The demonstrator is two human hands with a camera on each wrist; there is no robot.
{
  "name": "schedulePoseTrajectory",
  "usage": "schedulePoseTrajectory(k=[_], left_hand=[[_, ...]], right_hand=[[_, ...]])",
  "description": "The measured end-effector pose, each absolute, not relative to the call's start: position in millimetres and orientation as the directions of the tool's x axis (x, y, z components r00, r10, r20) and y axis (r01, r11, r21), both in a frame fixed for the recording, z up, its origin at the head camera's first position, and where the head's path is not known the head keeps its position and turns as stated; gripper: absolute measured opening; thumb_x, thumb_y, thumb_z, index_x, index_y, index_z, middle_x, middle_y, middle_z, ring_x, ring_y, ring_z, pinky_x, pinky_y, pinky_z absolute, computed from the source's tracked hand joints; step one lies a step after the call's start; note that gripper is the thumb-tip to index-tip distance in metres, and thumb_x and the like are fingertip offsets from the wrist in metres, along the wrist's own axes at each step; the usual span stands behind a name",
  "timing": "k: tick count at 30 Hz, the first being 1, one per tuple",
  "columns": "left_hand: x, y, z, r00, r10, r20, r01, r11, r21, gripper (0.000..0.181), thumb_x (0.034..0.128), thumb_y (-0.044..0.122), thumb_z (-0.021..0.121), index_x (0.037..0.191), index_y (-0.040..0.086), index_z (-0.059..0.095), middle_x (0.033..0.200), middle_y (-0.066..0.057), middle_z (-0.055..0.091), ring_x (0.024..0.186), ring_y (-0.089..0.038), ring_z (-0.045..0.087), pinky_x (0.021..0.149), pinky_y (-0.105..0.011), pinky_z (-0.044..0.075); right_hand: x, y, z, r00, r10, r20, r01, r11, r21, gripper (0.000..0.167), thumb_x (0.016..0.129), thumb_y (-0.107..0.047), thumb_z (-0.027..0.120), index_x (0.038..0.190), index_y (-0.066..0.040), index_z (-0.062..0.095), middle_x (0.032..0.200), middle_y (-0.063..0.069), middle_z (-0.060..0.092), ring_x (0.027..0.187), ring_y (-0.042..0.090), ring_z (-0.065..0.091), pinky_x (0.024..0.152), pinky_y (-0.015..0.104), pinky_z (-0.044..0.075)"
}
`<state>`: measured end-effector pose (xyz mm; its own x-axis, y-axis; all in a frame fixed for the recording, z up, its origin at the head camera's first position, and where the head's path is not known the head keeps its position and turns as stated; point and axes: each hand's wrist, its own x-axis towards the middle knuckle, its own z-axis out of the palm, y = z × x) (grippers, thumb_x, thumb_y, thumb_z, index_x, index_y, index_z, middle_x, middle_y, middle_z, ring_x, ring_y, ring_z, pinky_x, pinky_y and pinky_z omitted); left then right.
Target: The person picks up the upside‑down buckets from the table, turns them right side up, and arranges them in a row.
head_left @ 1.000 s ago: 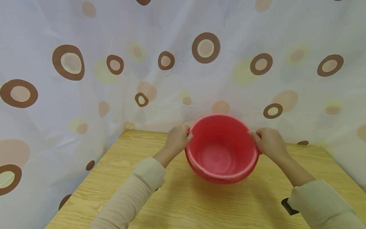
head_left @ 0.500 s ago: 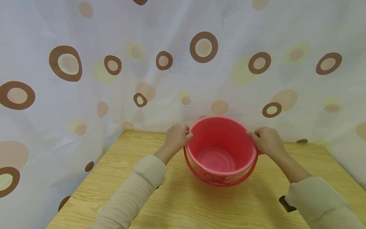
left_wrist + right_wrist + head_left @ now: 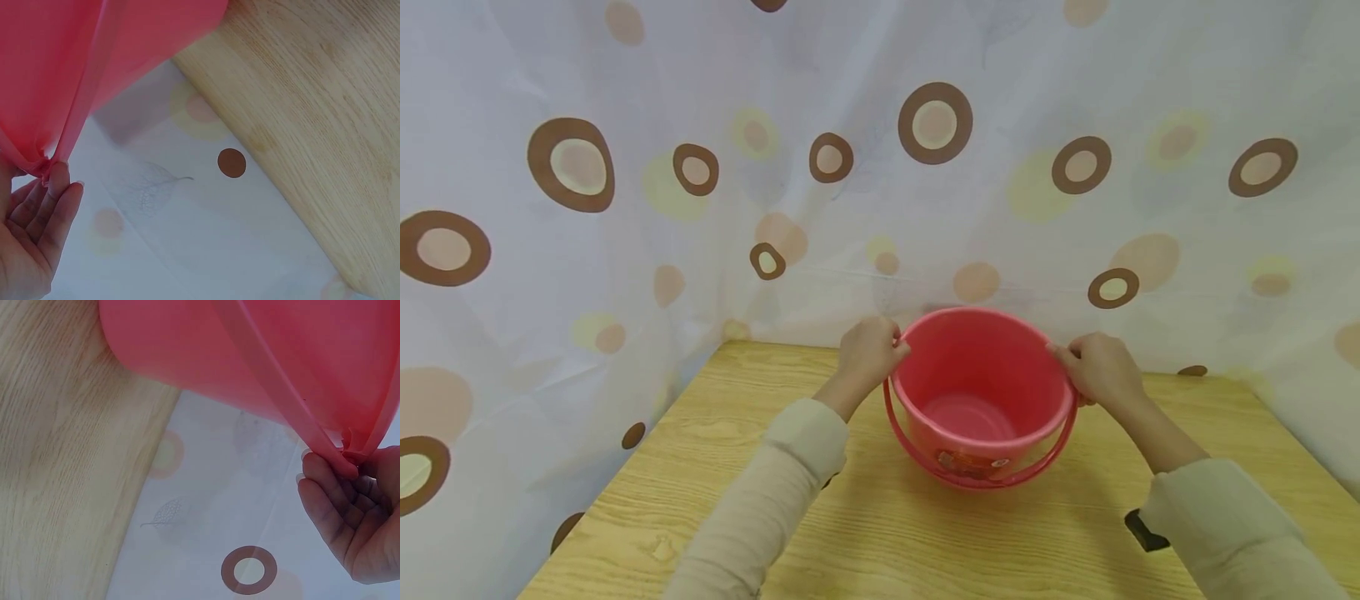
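A red plastic bucket (image 3: 977,417) is on the wooden table in the head view, its mouth toward me and its inside bare. Its handle (image 3: 917,454) hangs down along the front, below a printed label. My left hand (image 3: 868,354) pinches the left side of the rim, where the handle joins. On the opposite side my right hand (image 3: 1105,367) grips the rim at the other handle joint. Both wrist views show the bucket wall and the handle end between thumb and fingers, with the left hand (image 3: 37,219) and the right hand (image 3: 356,512) below it.
The wooden table (image 3: 715,450) extends on both sides of the bucket. A white sheet (image 3: 850,217) with brown ringed spots hangs behind and to the left and right. A black strap piece (image 3: 1146,531) shows by the right sleeve.
The bucket has tipped more upright, so its front wall, label and hanging handle now show. Both hands keep their hold on the rim, with only slight shifts.
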<state>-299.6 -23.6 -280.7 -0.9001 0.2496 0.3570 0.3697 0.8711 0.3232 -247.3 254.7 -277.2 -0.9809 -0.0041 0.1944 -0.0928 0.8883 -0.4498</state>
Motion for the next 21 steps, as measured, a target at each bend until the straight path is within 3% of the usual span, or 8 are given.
schedulePoseTrajectory(k=[12, 21], left_hand=[[-309, -23, -287, -0.902, 0.205, 0.381, 0.335, 0.888, 0.315, 0.034, 0.0776, 0.016, 0.059, 0.048, 0.016, 0.042, 0.049, 0.006, 0.035, 0.055, -0.011, 0.038, 0.045, -0.022, 0.027], [-311, -22, -292, -0.899, 0.188, 0.396, 0.326, 0.89, 0.319, 0.024, 0.0813, 0.018, 0.059, 0.058, 0.011, 0.061, 0.053, 0.004, 0.049, 0.057, -0.013, 0.047, 0.046, -0.022, 0.03]], right_hand=[[-255, 253, -280, -0.99, 0.014, 0.138, -0.053, 0.881, -0.47, 0.044, 0.096, -0.028, 0.047, 0.062, -0.003, 0.059, 0.047, 0.0, 0.051, 0.041, 0.011, 0.052, 0.044, 0.025, 0.043], [-261, 254, -283, -0.981, 0.037, 0.193, -0.057, 0.886, -0.461, 0.045, 0.095, -0.03, 0.047, 0.058, -0.006, 0.055, 0.048, 0.0, 0.052, 0.041, 0.011, 0.053, 0.043, 0.025, 0.041]])
